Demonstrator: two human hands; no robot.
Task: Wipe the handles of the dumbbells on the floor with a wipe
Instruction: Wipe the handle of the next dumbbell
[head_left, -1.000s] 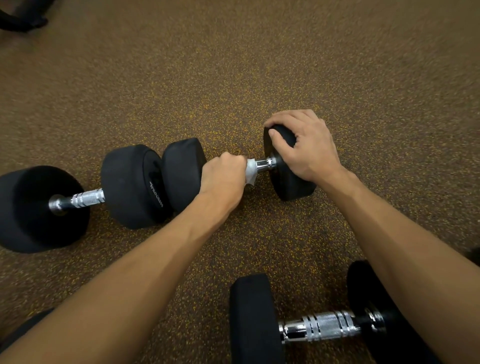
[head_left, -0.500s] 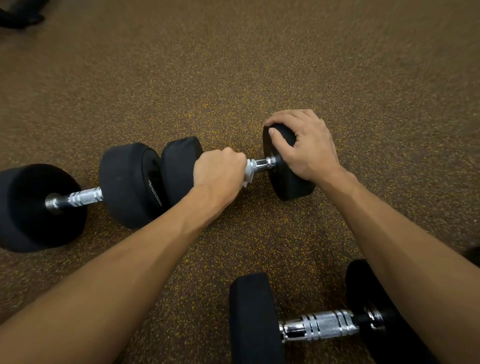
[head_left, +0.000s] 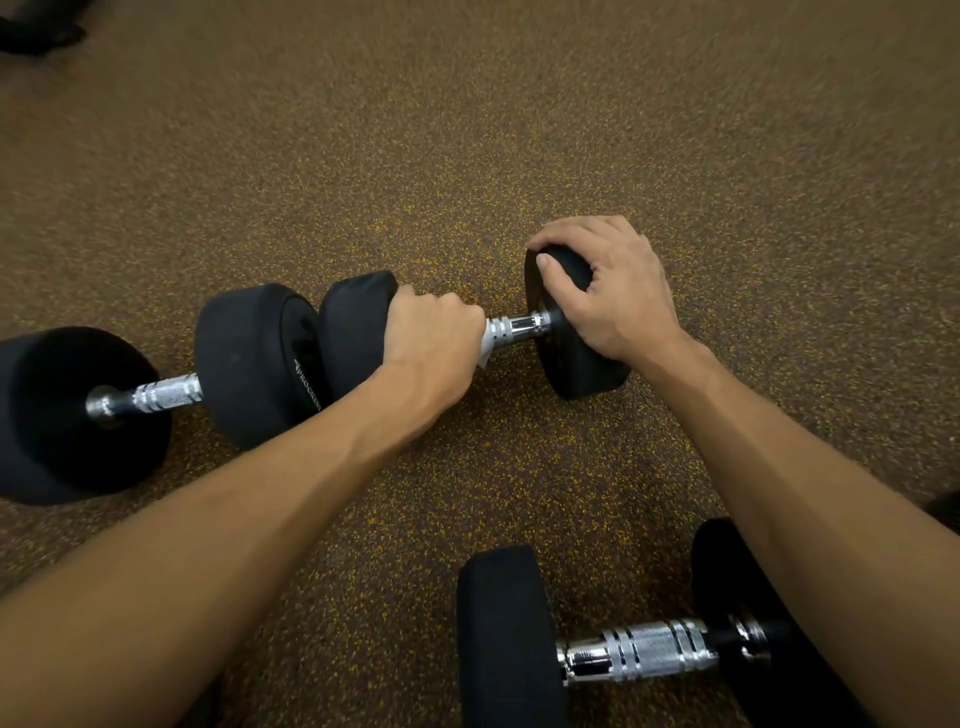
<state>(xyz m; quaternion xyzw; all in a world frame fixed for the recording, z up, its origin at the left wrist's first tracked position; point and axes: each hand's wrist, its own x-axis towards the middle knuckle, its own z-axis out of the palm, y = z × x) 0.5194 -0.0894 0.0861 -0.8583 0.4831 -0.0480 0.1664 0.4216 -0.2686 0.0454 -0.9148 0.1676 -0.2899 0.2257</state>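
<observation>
Chrome handle (head_left: 515, 328) runs crosswise; left hand (head_left: 431, 338) grips it through the wipe (head_left: 486, 347), right hand (head_left: 610, 293) clamps the end weight (head_left: 582, 371).

Speckled brown floor (head_left: 519, 130) — on it a left dumbbell (head_left: 156, 389), a middle dumbbell (head_left: 519, 326) just beside, a near dumbbell (head_left: 639, 649) apart

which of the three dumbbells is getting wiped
The middle dumbbell: left hand grips its handle with the wipe, right hand holds its end. The left dumbbell and near dumbbell lie untouched.

Black middle dumbbell (head_left: 582, 369) lying flat, white wipe (head_left: 485, 349) on its chrome handle (head_left: 519, 327)
</observation>
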